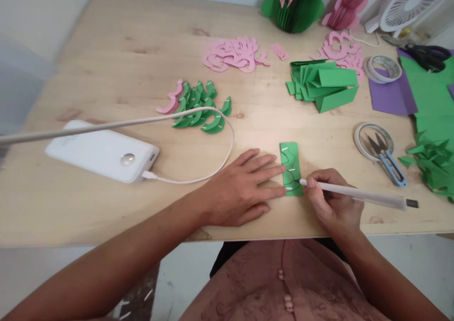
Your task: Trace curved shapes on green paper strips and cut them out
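Observation:
A narrow green paper strip lies upright before me, bearing dark curved pen lines and several small white staples or marks. My left hand is flat on the table with fingers spread, its fingertips resting on the strip's left edge. In my right hand is a white pen, gripped near the tip, which touches the strip's right part by a curved line. Left of the strip and farther back sits a pile of curved green paper cutouts with white marks, beside a pink wavy cutout.
A white power bank and its cable lie left. Behind are pink cutouts and folded green papers. Blue thread snips lean on a tape roll; black scissors and a fan stand right.

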Available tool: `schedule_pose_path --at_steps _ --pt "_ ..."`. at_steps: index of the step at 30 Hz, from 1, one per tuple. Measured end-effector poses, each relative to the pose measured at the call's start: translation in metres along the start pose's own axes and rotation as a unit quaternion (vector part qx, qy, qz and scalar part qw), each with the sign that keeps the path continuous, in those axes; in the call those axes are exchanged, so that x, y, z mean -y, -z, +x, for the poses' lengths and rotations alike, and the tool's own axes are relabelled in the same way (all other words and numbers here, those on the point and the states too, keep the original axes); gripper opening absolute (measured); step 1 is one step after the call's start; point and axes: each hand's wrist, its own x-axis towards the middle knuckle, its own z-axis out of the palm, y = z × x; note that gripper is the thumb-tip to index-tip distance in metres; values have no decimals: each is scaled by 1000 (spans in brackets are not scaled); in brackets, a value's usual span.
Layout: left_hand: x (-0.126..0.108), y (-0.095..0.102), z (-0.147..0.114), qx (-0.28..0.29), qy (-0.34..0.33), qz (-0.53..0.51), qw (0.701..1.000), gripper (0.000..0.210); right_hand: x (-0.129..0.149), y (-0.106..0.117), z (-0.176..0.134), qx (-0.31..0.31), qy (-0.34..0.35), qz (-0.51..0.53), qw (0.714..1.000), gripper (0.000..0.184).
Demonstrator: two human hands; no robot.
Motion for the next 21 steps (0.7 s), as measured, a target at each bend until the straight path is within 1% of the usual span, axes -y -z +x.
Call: schedule_pose_path --at_steps 6,13,21 --pt "1 1 0 13 1 -2 1000 35 1 0 0 4 6 10 1000 18" --pt "-1 0 0 -2 3 -1 1000 35 2 0 1 8 15 13 1000 19" --pt "0 -1 0 3 2 -1 1000 35 3 1 1 26 16 44 999 17"
